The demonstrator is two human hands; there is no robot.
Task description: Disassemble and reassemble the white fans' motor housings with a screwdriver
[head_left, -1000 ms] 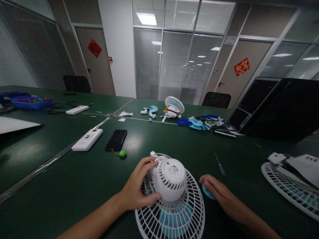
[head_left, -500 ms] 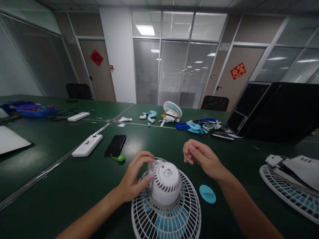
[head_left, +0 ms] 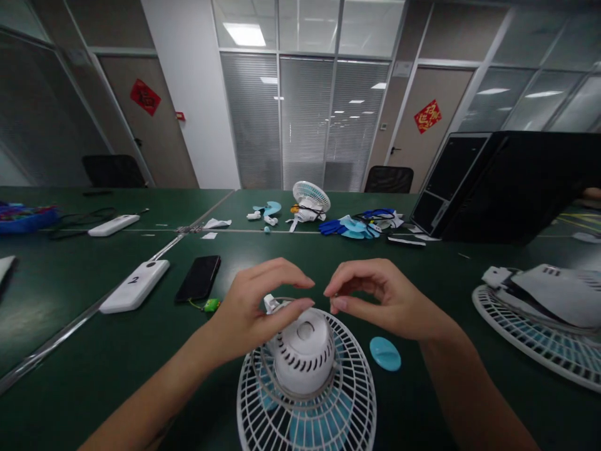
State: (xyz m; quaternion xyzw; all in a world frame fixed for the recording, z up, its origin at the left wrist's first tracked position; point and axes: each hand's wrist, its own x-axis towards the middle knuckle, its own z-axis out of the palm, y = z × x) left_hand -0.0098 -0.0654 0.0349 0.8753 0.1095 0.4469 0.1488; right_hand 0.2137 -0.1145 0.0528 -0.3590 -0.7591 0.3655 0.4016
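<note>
A white fan [head_left: 305,357] lies cage-down on the green table, its round motor housing upward and light blue blades showing through the grille. My left hand [head_left: 263,307] hovers over the housing's left side, thumb and fingers apart with nothing between them. Above the fan's upper right, my right hand [head_left: 380,300] has its thumb and fingertips pinched together; something tiny may be between them, too small to name. To the right of the cage is a light blue oval cap [head_left: 385,354] on the table.
At left are a black phone [head_left: 200,279] and a white device marked 2 [head_left: 135,288]. Another fan part [head_left: 544,313] lies at right, below a big black case [head_left: 507,188]. Farther back stand a small fan [head_left: 310,202] and blue gloves with cables [head_left: 359,225].
My left hand has lifted off the housing with its fingers spread. My right hand has moved left, closer to it, still pinched. The view has shifted right and slightly down.
</note>
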